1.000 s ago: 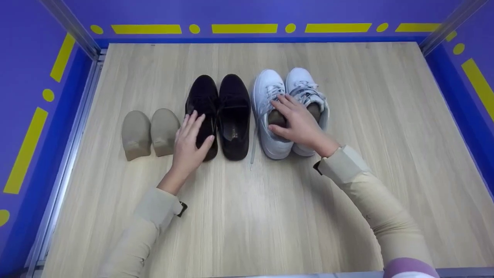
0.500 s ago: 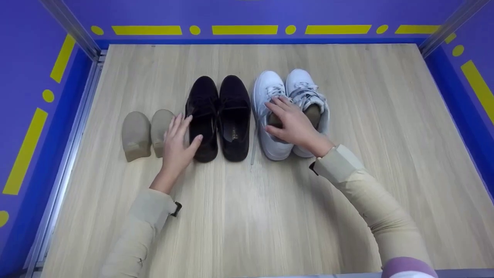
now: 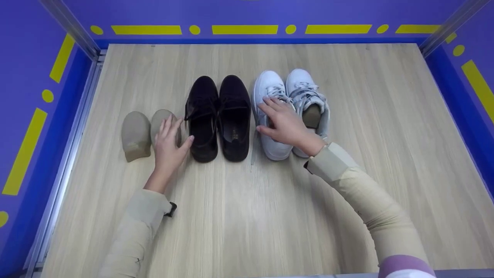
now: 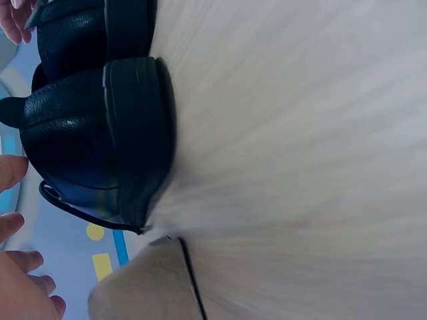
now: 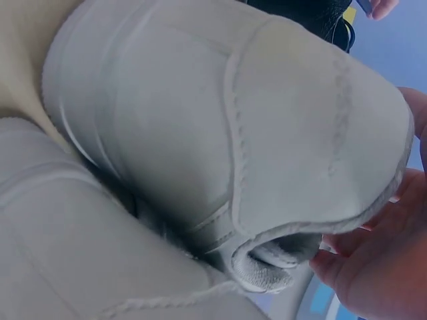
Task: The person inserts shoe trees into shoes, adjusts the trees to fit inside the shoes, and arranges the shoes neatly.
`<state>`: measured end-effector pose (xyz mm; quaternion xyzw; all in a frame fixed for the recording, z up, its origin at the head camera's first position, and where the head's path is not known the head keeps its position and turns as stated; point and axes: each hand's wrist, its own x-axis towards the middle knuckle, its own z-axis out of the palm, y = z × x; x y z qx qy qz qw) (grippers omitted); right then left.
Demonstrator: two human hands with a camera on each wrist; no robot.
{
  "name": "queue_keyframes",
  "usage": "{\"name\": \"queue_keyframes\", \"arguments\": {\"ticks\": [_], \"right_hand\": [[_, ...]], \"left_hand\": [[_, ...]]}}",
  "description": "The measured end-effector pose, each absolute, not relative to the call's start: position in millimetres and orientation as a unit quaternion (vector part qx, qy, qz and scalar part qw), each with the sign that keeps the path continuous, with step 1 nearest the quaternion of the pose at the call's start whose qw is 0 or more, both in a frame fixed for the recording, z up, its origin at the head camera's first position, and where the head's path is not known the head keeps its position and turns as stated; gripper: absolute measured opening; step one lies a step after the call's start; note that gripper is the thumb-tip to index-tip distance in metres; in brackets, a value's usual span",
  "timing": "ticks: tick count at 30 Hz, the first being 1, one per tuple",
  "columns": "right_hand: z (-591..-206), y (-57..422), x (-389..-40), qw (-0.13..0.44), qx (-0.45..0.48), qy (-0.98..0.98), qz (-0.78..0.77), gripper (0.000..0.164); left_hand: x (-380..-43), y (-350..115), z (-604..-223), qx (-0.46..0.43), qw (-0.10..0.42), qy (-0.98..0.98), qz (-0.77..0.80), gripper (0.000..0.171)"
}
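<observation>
Between the beige shoe tree (image 3: 163, 119) and the left black shoe (image 3: 202, 127), my left hand (image 3: 168, 148) hovers with spread, relaxed fingers. In the left wrist view the black shoe's heel (image 4: 100, 147) stands just beyond its fingers. My right hand (image 3: 285, 125) reaches over the left white sneaker (image 3: 268, 83), fingers loosely extended and partly covering its opening. That sneaker's heel (image 5: 293, 127) fills much of the right wrist view, with the fingers behind it. The right white sneaker (image 3: 301, 83) has a brown shoe tree (image 3: 311, 116) inside.
A second beige shoe tree (image 3: 136, 135) lies at the far left. The other black shoe (image 3: 234, 116) stands beside its mate. All rest on a wood-grain board (image 3: 239, 216) bordered by blue walls (image 3: 247, 15) with yellow marks.
My left hand has moved left, off the black shoe and over to the right-hand beige shoe tree. The right hand has drifted slightly left, uncovering more of the right sneaker. The shoes stay put.
</observation>
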<state>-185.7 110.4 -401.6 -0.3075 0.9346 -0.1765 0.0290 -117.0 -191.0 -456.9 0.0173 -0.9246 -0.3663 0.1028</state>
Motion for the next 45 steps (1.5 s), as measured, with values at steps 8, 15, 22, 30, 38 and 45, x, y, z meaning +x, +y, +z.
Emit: {"name": "queue_keyframes", "arguments": {"ticks": [8, 15, 22, 30, 38, 45], "right_hand": [[-399.9, 102.1, -183.5, 0.042, -0.307, 0.935, -0.172, 0.061], [-400.3, 95.0, -187.6, 0.058, -0.296, 0.936, -0.179, 0.06], [-400.6, 86.5, -193.3, 0.054, -0.283, 0.937, -0.199, 0.058], [-398.9, 73.2, -195.3, 0.04, -0.253, 0.94, -0.225, 0.054], [-398.3, 63.3, -197.2, 0.05, -0.238, 0.945, -0.218, 0.053], [-400.1, 57.8, -199.7, 0.057, -0.228, 0.95, -0.205, 0.053]], "left_hand": [[-116.0, -194.9, -460.8, 0.024, 0.102, -0.925, -0.364, 0.056], [-114.6, -197.6, -462.4, 0.031, 0.084, -0.925, -0.369, 0.056], [-113.2, -203.0, -463.4, 0.046, 0.071, -0.925, -0.371, 0.057], [-114.6, -206.4, -466.5, 0.048, 0.082, -0.923, -0.373, 0.058], [-117.0, -210.6, -469.4, 0.06, 0.072, -0.922, -0.375, 0.058], [-119.1, -214.1, -471.2, 0.079, 0.058, -0.925, -0.367, 0.059]]}}
